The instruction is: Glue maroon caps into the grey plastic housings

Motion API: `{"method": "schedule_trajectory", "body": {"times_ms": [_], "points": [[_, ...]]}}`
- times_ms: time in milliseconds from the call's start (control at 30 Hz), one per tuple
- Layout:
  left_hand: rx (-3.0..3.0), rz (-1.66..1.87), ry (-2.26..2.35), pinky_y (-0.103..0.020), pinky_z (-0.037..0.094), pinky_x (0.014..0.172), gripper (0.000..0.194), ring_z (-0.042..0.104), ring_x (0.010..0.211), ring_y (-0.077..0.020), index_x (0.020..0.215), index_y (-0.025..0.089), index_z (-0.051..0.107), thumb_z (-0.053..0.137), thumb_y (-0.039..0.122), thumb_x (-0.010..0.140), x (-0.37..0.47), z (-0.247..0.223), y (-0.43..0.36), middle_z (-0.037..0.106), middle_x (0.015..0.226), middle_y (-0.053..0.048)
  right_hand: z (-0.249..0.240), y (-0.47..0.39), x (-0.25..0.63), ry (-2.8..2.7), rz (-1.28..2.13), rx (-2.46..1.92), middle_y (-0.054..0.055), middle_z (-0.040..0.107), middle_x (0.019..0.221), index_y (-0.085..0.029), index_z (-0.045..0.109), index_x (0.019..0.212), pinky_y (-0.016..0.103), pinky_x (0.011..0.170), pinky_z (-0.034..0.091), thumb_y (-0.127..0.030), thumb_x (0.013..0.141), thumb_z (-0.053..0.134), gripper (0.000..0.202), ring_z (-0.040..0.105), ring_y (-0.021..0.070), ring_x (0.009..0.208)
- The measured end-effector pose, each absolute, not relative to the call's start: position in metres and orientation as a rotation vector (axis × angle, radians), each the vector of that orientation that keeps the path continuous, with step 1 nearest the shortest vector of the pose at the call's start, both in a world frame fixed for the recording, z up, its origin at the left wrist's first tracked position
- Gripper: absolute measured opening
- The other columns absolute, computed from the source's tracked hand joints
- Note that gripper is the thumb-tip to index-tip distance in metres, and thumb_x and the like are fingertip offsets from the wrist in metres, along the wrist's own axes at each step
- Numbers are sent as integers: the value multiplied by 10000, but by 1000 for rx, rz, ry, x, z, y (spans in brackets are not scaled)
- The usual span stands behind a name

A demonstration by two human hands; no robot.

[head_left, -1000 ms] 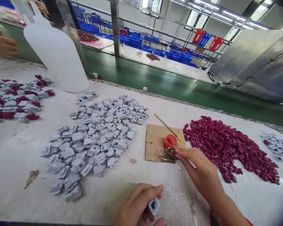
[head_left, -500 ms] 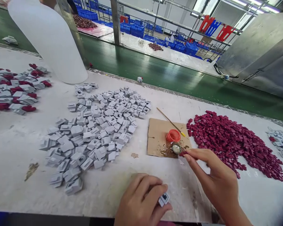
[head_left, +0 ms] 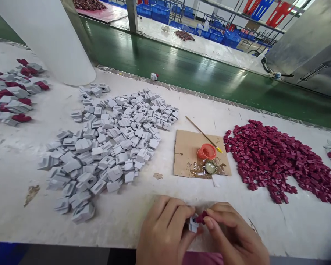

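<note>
Near the table's front edge, my left hand (head_left: 165, 230) is closed around a small grey plastic piece (head_left: 193, 223) with a dark opening. My right hand (head_left: 234, 230) pinches a small dark-red plastic piece (head_left: 201, 217) between thumb and fingertips. The red piece meets the grey one at its opening; how far it sits inside I cannot tell. Beyond the hands lies a cardboard sheet (head_left: 186, 141), wet in places, bearing a red cup (head_left: 206, 151) and a small round cap (head_left: 210, 167) with shiny liquid. A thin stick with a yellow tip (head_left: 202, 133) rests across its far edge.
A heap of grey pieces (head_left: 121, 136) covers the middle left, and a dark-red heap (head_left: 278, 158) lies at the right. Joined grey-and-red pieces (head_left: 13, 92) are at far left, near a white column (head_left: 68, 48). A green conveyor belt (head_left: 179, 66) runs behind the table.
My right hand has come back from the cap on the cardboard to my left hand, bringing the dark-red piece against the grey one. The camera view has tilted down slightly.
</note>
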State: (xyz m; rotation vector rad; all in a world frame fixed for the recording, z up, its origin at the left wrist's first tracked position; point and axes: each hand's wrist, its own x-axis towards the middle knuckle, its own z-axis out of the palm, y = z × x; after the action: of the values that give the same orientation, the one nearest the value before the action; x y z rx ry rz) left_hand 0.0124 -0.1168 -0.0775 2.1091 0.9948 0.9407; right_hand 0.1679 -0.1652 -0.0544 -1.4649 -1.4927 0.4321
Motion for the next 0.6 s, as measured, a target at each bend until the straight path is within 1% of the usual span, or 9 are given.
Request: {"method": "schedule_trajectory", "body": {"times_ms": [67,233,367,500,567,600], "points": [[2102,924,989,-302,489,688,136,578,791,-201,946,188,606,669,131,840,12,-79,-119,660,840,-22,-52,-162,168,-1535,433,-1462,27,688,782,-207,657,931,233,611,576,-51,821,621,195,661,144,731],[2105,998,990,-294,487,658,32,577,758,-198,906,173,617,587,164,901,13,-78,-120,665,804,-37,-42,-154,167,-1731,311,-1410,38,681,743,-177,654,896,228,581,579,-40,814,627,161,652,143,699],[2113,1045,1007,-286,495,647,87,588,726,-188,874,168,614,551,190,928,14,-73,-117,672,776,-37,-38,-151,165,-1817,329,-1390,35,677,736,-182,639,878,236,589,582,-51,841,611,139,647,143,688],[2144,1058,1014,-280,516,641,148,617,697,-181,824,188,584,516,229,949,14,-73,-114,683,757,-28,-40,-151,159,-1807,368,-1394,29,677,769,-193,626,903,236,607,580,-69,863,601,133,644,137,702],[2218,1060,1000,-270,537,663,110,647,713,-183,863,197,597,534,241,941,12,-77,-113,705,778,-29,-43,-153,163,-1837,374,-1360,34,688,809,-183,627,966,223,650,582,-111,889,591,112,651,129,739],[2256,1053,990,-260,549,676,83,665,726,-184,914,203,613,554,259,932,10,-79,-112,720,801,-30,-46,-155,169,-1847,341,-1369,36,696,835,-183,625,1023,217,669,582,-162,908,583,125,658,130,761]]}}
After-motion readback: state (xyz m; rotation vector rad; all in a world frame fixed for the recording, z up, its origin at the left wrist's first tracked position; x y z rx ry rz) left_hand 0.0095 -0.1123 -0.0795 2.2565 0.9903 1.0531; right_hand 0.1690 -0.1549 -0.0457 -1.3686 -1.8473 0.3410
